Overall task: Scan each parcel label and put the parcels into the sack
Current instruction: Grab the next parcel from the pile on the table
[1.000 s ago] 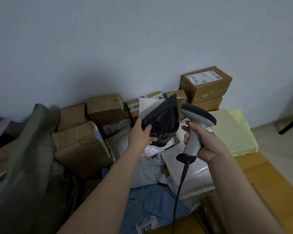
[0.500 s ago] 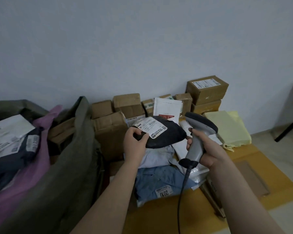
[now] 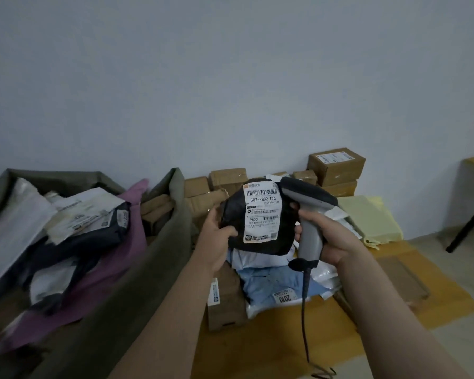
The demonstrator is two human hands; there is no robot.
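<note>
My left hand (image 3: 216, 230) grips the left edge of a black soft parcel (image 3: 285, 233), held upright with its white barcode label (image 3: 261, 212) facing me. My right hand (image 3: 329, 236) holds a grey corded barcode scanner (image 3: 309, 214) by its handle, its head right beside the parcel's upper right corner. The olive sack (image 3: 159, 258) stands open at the left with several scanned parcels (image 3: 74, 225) inside.
Brown cardboard boxes (image 3: 335, 165) are stacked against the wall behind the parcel. Blue and white mailer bags (image 3: 271, 283) and a small brown box (image 3: 225, 296) lie on the yellow floor sheet below my hands. A pale yellow padded mailer (image 3: 367, 217) lies right. A table leg (image 3: 468, 222) stands far right.
The parcel has been turned upright so its label faces me fully. My view has swung left, bringing the open sack and its contents into sight. The scanner stays beside the parcel.
</note>
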